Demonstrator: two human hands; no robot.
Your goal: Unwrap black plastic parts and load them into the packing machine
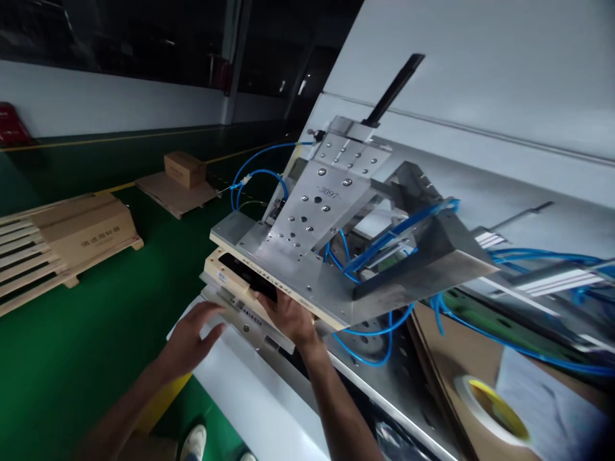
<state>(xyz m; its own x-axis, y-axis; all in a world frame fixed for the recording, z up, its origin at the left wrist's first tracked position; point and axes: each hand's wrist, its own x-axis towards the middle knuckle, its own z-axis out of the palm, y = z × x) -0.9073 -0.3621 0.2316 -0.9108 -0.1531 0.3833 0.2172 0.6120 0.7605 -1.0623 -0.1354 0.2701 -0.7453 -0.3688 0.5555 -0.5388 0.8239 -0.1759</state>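
Observation:
A metal press fixture (307, 205) marked "3097" stands tilted in the view, its upper plate above a cream-coloured nest block (230, 275). A dark, flat, glossy piece (240, 267) lies in that block, partly hidden under the plate. My right hand (293, 317) reaches into the gap from the front, thumb and fingers apart, at the near end of the dark piece; its fingertips are partly hidden. Just off the block's front left side, my left hand (195, 336) hangs open and empty, fingers curved loosely.
Blue air hoses (384, 333) loop around the fixture. A tape roll (494, 410) and a whitish sheet (542, 403) lie at the right on cardboard. On the green floor are a wooden pallet (29, 288) with a flat carton (86, 230) and a smaller box (185, 169).

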